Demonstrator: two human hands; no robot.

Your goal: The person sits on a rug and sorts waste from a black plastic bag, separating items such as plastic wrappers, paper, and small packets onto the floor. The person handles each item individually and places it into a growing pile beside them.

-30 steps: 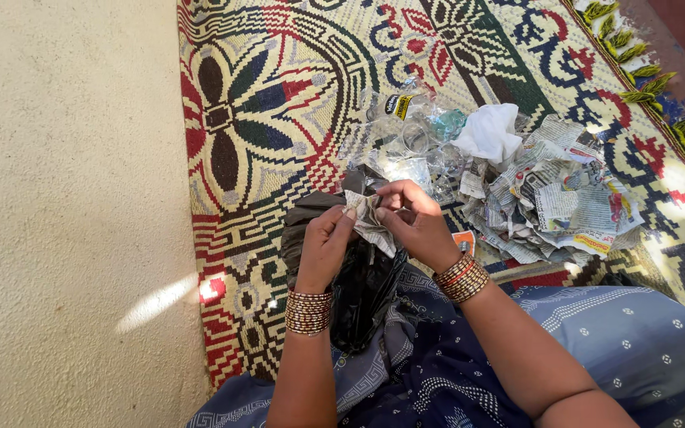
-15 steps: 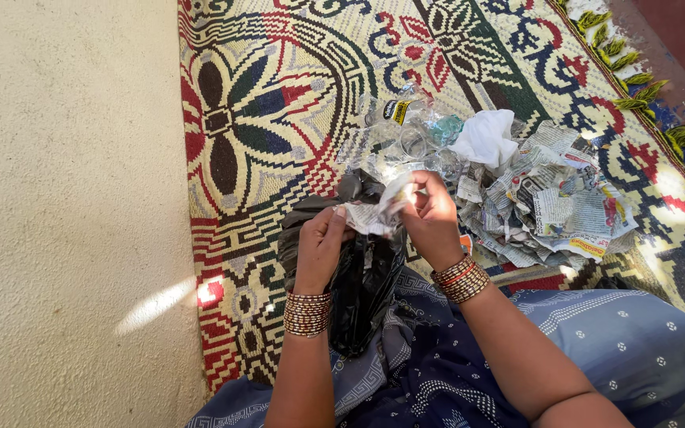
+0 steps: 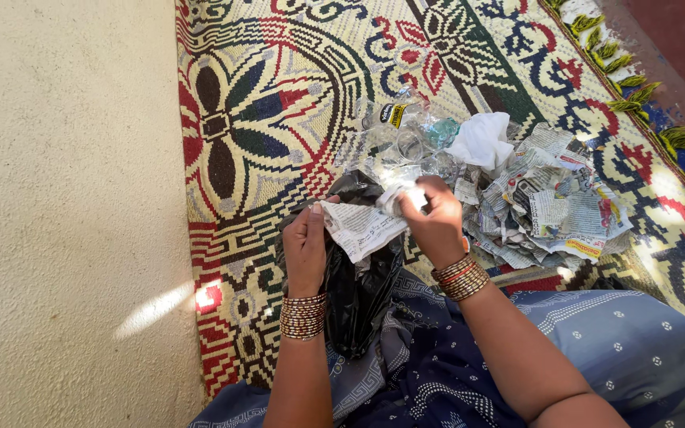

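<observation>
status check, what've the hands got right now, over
Left hand and right hand both pinching one newspaper sheet, spread between them. Black plastic bag below. Paper pile to the right, nothing blocking.

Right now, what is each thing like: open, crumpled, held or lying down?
Newspaper sheet: partly unfolded, held in both hands.
Left hand: pinching the sheet's left edge.
Right hand: closed on the sheet's right end.
Black bag: crumpled, lying under the hands.
Newspaper pile: crumpled, on the mat.
White cloth: bunched up.
</observation>
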